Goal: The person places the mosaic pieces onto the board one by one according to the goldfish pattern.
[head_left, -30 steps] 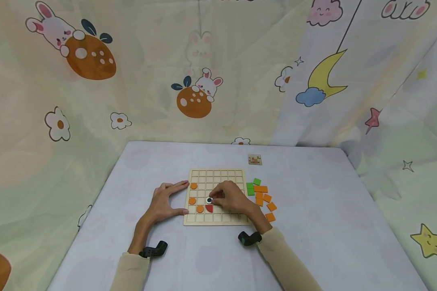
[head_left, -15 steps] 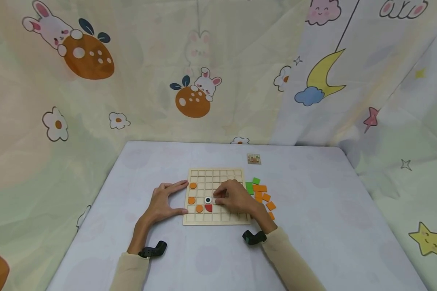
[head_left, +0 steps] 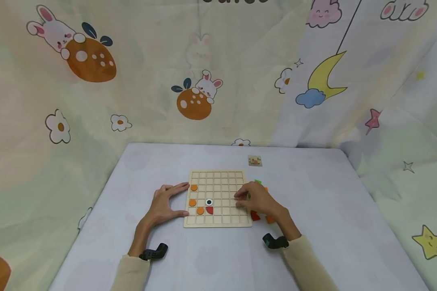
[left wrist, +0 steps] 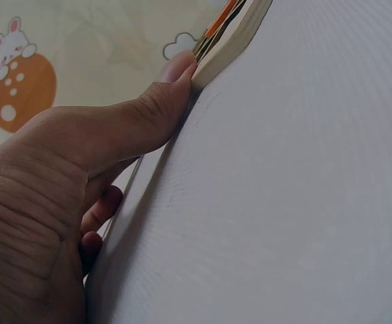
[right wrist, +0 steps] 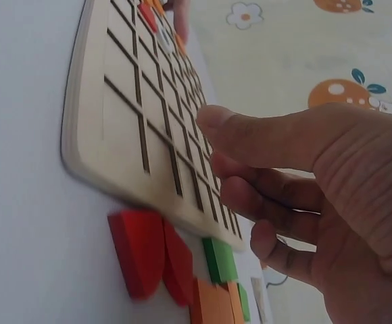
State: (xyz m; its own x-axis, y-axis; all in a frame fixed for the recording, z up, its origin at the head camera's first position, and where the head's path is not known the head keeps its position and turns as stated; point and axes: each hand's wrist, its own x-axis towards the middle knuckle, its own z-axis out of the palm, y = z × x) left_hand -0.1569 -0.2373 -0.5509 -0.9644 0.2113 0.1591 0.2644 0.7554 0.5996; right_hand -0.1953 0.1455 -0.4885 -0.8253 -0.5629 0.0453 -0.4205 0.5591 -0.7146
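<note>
1 eye disc (head_left: 209,202) sat on the gridded board (head_left: 217,195) as the right hand (head_left: 258,198) drew off

In the head view, the right hand had slid toward 3 o'clock since the earlier pictures, when its fingertips were at or close beside the black-and-white disc. The disc kept its place, directly at 12 o'clock of the red quarter piece (head_left: 209,210). That suggested this placement was finished and the right hand was free for another piece.

The disc now lay well apart from the right hand, at about 9 o'clock of it. That hand hovered over the board's 3 o'clock edge, its thumb and fingers loosely curled with a gap between them; no piece showed in its grasp. In the right wrist view, 2 loose red pieces (right wrist: 136,253) lay just beyond the board's edge, near a green block (right wrist: 219,260) and orange blocks (right wrist: 213,304). The head view put the visible red at about 6 o'clock of the hand; the hand partly hid the pile.

The left hand (head_left: 162,206) touched the board's 9 o'clock edge, thumb and fingers spread wide, probably steadying it. 3 orange discs (head_left: 192,202) sat between 7 and 11 o'clock of the eye disc. A small patterned card (head_left: 255,161) lay on the surface (head_left: 204,262) at 12 o'clock of the right hand.
</note>
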